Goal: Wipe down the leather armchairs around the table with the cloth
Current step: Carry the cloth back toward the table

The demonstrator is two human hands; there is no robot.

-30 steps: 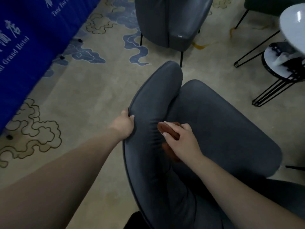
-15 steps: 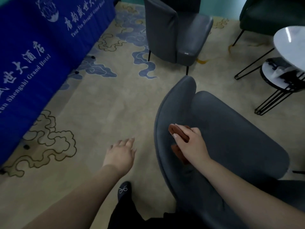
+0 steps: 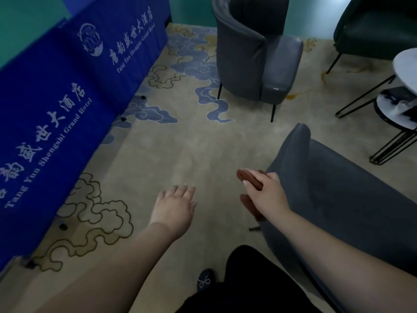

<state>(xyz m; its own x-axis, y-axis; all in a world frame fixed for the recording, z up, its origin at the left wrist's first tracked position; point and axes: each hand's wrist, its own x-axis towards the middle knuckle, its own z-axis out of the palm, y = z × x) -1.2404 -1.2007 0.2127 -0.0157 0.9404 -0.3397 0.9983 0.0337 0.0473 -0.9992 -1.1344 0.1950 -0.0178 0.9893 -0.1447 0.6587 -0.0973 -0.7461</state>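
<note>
Right hand [image 3: 266, 193] grips a brown cloth [image 3: 249, 178], fingers curled over it; the cloth's lower part hangs below the palm. Hand and cloth sit at the outer left edge of the near grey armchair [image 3: 338, 190], against the back's rim; whether the cloth presses on the leather or is just beside it, cannot tell.

Left hand [image 3: 174, 205] holds nothing, fingers straight and loosely together, palm down over the carpet [image 3: 191, 145], well apart from the chair.

Second grey armchair [image 3: 255, 55] stands farther off on the carpet, on thin dark legs, seat facing right. A dark green chair [image 3: 372, 26] fills the top right corner. Round white surface [image 3: 406, 66] at the right edge on black wire legs, with a lower round shelf [image 3: 388, 109] under it carrying something dark and white, too blurred to name.

Blue banner [image 3: 56, 105] with white lettering runs along the left edge of the floor. Carpet is beige with blue and outlined cloud patterns. One dark shoe [image 3: 205, 282] and dark clothing show at bottom centre.
</note>
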